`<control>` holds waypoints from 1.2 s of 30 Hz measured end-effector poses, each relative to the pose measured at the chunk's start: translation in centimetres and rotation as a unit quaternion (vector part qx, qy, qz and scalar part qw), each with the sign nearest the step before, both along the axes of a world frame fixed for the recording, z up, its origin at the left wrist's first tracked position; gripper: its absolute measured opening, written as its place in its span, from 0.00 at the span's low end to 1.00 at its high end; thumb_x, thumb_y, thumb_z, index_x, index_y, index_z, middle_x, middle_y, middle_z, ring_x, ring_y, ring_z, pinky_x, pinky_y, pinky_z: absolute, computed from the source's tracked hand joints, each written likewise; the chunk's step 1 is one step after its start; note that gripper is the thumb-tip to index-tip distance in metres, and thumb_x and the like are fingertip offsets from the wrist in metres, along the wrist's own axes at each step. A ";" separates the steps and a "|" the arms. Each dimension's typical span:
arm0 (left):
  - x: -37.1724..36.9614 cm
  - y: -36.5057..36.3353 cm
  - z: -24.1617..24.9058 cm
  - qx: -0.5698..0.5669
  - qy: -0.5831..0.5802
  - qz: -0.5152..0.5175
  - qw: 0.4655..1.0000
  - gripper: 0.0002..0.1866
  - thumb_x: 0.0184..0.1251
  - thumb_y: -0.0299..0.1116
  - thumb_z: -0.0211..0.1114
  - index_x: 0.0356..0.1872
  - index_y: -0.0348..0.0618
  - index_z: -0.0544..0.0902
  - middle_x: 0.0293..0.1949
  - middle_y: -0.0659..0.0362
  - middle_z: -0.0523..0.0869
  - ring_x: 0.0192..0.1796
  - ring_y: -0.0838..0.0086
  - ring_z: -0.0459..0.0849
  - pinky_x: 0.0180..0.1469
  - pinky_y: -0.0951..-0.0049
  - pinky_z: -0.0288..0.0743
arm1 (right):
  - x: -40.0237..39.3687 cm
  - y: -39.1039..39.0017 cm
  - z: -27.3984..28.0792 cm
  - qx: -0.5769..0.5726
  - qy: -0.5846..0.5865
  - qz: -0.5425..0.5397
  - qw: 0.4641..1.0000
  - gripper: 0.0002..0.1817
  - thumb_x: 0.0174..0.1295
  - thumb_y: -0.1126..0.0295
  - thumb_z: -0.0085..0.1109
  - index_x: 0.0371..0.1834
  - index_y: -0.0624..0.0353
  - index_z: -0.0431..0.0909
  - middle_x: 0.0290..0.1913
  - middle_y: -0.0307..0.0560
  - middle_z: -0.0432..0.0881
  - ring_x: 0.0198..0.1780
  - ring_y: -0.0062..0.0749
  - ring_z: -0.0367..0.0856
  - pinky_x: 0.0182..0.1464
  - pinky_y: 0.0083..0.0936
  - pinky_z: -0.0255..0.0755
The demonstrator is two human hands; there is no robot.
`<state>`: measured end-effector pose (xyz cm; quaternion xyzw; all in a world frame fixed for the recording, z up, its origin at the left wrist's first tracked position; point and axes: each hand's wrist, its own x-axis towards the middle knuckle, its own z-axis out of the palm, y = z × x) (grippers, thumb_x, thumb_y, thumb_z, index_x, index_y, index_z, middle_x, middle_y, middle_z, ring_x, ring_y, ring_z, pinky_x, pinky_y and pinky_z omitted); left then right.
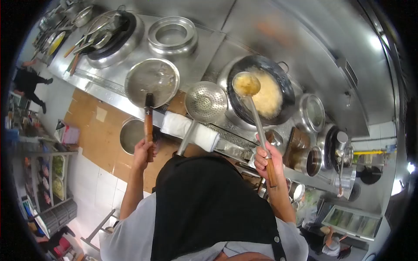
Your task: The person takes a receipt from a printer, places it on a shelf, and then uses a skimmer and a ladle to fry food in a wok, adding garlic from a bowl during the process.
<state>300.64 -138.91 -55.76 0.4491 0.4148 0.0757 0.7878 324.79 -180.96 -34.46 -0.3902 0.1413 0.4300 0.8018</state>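
Observation:
My left hand (143, 153) is closed around the wooden handle of a wide, round strainer (152, 80), held out over the stove's front edge. In my right hand (268, 160) is the wooden handle of a long metal ladle (260, 126). The ladle's bowl, with yellowish liquid in it, is over a dark wok (285, 78). Pale, foamy liquid (267, 98) fills much of the wok. Between my hands, a perforated skimmer (206, 102) lies near the counter edge, its handle pointing toward me. Beside that handle is a folded white towel (191, 130).
A metal pot (132, 137) stands below the strainer. A metal ring (173, 35) sits on the steel counter, with a second wok station (115, 39) farther left. Lidded and open pots (311, 161) stand right of the wok. Other people (32, 85) are at the far left and lower right.

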 end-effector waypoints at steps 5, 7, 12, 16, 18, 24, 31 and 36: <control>-1.0 0.1 -0.2 0.042 0.007 0.011 0.999 0.06 0.76 0.30 0.62 0.46 0.41 0.80 0.32 0.60 0.84 0.26 0.75 0.82 0.29 0.73 0.77 | 0.9 7.1 -2.8 0.104 0.056 0.086 0.989 0.21 0.83 0.59 0.49 0.73 0.51 0.72 0.28 0.33 0.69 0.20 0.21 0.69 0.22 0.24 0.64; -0.9 0.3 1.1 0.073 0.027 0.003 0.997 0.05 0.75 0.30 0.61 0.44 0.41 0.80 0.31 0.60 0.83 0.25 0.76 0.80 0.26 0.74 0.73 | 1.4 10.9 -5.6 0.134 0.079 0.115 0.981 0.20 0.82 0.59 0.50 0.72 0.51 0.72 0.28 0.33 0.70 0.20 0.22 0.69 0.22 0.24 0.64; -1.3 1.6 3.2 0.076 0.072 -0.035 0.994 0.06 0.73 0.32 0.63 0.40 0.41 0.82 0.27 0.61 0.83 0.22 0.78 0.79 0.24 0.74 0.72 | 2.1 19.7 -9.5 0.026 0.019 0.191 0.981 0.16 0.80 0.64 0.53 0.67 0.53 0.74 0.29 0.35 0.73 0.21 0.22 0.71 0.23 0.24 0.66; -1.5 1.8 2.2 0.071 0.040 -0.007 0.997 0.07 0.74 0.32 0.62 0.42 0.40 0.82 0.29 0.60 0.84 0.24 0.76 0.80 0.26 0.73 0.73 | 3.4 23.7 -10.8 -0.123 -0.201 0.291 0.927 0.22 0.77 0.69 0.55 0.73 0.58 0.71 0.27 0.36 0.75 0.20 0.21 0.72 0.21 0.24 0.69; -1.6 2.1 2.0 0.064 0.039 -0.025 0.997 0.07 0.77 0.32 0.61 0.46 0.39 0.80 0.30 0.58 0.84 0.27 0.74 0.81 0.29 0.72 0.75 | 4.0 23.8 -11.2 -0.179 -0.318 0.317 0.875 0.28 0.76 0.72 0.57 0.78 0.59 0.68 0.27 0.35 0.75 0.20 0.20 0.71 0.21 0.23 0.68; -1.6 3.4 0.6 -0.012 0.000 -0.057 0.998 0.20 0.83 0.47 0.58 0.55 0.38 0.82 0.43 0.53 0.90 0.39 0.68 0.89 0.41 0.68 0.82 | 3.2 11.8 -7.7 -0.278 -0.373 0.083 0.881 0.35 0.73 0.77 0.60 0.84 0.59 0.62 0.28 0.33 0.75 0.21 0.18 0.70 0.22 0.21 0.67; 0.2 5.0 -4.4 -0.071 0.024 0.055 0.996 0.25 0.83 0.53 0.57 0.52 0.37 0.83 0.39 0.53 0.89 0.36 0.68 0.89 0.38 0.68 0.82 | 2.7 -5.7 -6.3 -0.492 -0.301 -0.044 0.816 0.26 0.73 0.71 0.60 0.74 0.56 0.72 0.22 0.33 0.72 0.17 0.19 0.68 0.19 0.23 0.66; -1.5 5.9 -10.0 0.089 0.112 -0.076 0.987 0.13 0.79 0.38 0.60 0.46 0.38 0.85 0.31 0.58 0.88 0.27 0.74 0.87 0.26 0.74 0.78 | 1.9 -6.9 -6.8 -0.436 -0.203 -0.069 0.874 0.10 0.75 0.67 0.60 0.54 0.56 0.76 0.25 0.35 0.73 0.18 0.22 0.71 0.18 0.25 0.66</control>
